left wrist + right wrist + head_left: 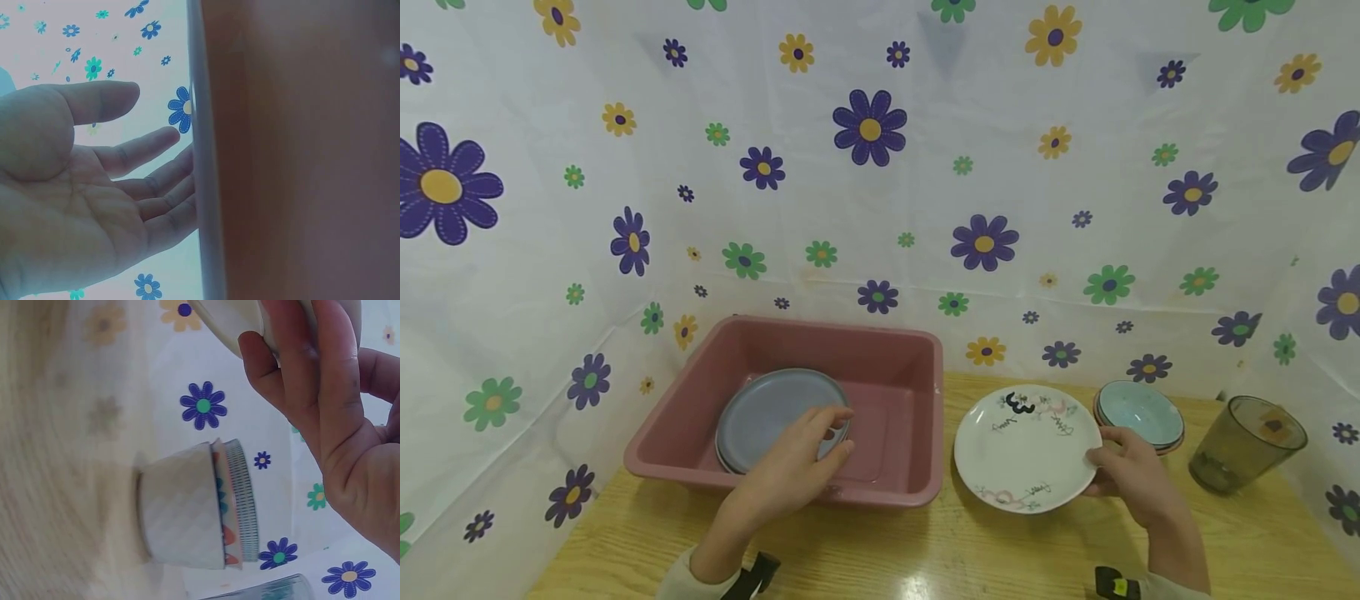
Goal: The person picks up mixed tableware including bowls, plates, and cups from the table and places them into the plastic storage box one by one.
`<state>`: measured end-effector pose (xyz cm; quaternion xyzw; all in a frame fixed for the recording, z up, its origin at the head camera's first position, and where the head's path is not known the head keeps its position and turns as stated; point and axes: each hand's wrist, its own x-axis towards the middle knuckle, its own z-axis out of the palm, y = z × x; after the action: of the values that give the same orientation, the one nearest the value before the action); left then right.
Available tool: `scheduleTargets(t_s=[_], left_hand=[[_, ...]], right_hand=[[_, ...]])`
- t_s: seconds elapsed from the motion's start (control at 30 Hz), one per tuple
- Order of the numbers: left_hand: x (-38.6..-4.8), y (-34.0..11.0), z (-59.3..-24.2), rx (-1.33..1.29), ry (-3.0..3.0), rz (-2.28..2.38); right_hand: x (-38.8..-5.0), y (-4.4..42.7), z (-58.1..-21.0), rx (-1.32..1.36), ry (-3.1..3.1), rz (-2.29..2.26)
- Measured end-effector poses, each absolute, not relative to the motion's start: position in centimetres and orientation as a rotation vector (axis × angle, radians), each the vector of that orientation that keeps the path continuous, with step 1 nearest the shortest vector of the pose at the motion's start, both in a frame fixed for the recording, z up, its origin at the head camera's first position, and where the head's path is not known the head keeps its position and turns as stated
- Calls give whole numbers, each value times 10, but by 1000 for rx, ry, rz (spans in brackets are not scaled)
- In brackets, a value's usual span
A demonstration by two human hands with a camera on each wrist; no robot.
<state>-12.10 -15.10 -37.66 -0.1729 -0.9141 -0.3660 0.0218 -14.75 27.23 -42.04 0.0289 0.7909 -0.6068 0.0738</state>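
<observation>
A white plate (pixel 1028 450) with pink and black drawings is pinched at its right edge by my right hand (pixel 1131 475), thumb on top. In the right wrist view the fingers of my right hand (pixel 337 394) lie under the plate (pixel 240 322). My left hand (pixel 801 467) hovers over the near side of a pink basin (pixel 917 492), above a grey-blue plate (pixel 767 412) lying inside it. The left wrist view shows my left hand (pixel 106 181) with its fingers loosely extended, holding nothing, beside the basin's wall (pixel 300 156).
Stacked bowls (pixel 1138 412) stand behind my right hand, light blue on top; the right wrist view shows the stack (pixel 181 512) from the side. A tinted glass (pixel 1243 446) stands at the right. A flowered sheet (pixel 887 192) hangs behind the wooden table (pixel 880 550).
</observation>
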Motion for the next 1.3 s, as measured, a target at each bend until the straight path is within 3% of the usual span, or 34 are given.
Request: scheduleTargets(t_s=[0.9, 1.3], left_hand=[[-120, -138, -382, -553, -2722, -1212], [-118, -130, -380, -612, -2705, -1325]], right_hand=[[-130, 282, -390, 14, 2376, -1954], [-128, 284, -390, -157, 2236, -2122]])
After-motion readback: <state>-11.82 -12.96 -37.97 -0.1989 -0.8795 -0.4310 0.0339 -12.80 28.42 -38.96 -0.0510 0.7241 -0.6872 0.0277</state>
